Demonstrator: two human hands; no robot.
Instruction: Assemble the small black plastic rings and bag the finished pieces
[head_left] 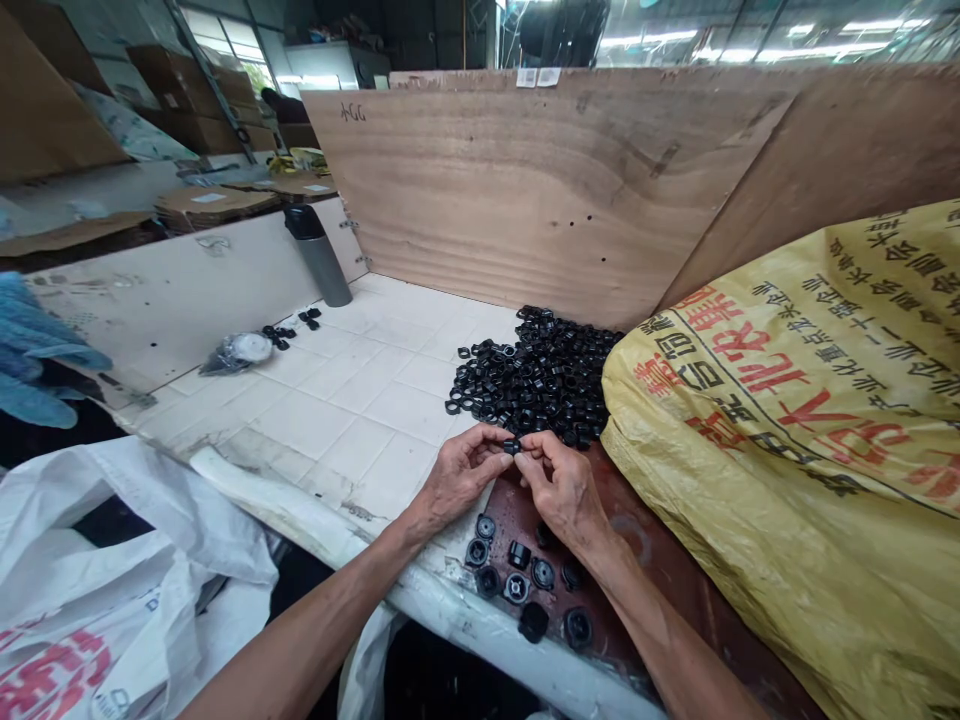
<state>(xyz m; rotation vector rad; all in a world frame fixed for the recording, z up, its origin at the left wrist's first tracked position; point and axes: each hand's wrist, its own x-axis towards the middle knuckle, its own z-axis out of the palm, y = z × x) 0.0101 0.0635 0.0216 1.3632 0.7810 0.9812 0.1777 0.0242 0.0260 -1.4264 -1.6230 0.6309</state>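
Between my two hands is a small black plastic part (512,446), pinched from both sides by thumbs and fingertips. My left hand (469,472) grips its left side and my right hand (559,485) its right side; the fingers hide much of it. Just beyond them lies a heap of black plastic rings (536,375). Below my hands, several round black caps (517,588) are spread over a dark red-brown board (615,630). Some show their hollow, ribbed insides, while others lie on their sides or face down.
A full yellow sack (750,450) bulges along the right. Wooden panels (540,190) wall the white tiled table (360,385). At the back left stands a grey flask (322,260), near a small plastic bag (238,352). A white bag (142,560) hangs at the near left, under blue gloves (41,345).
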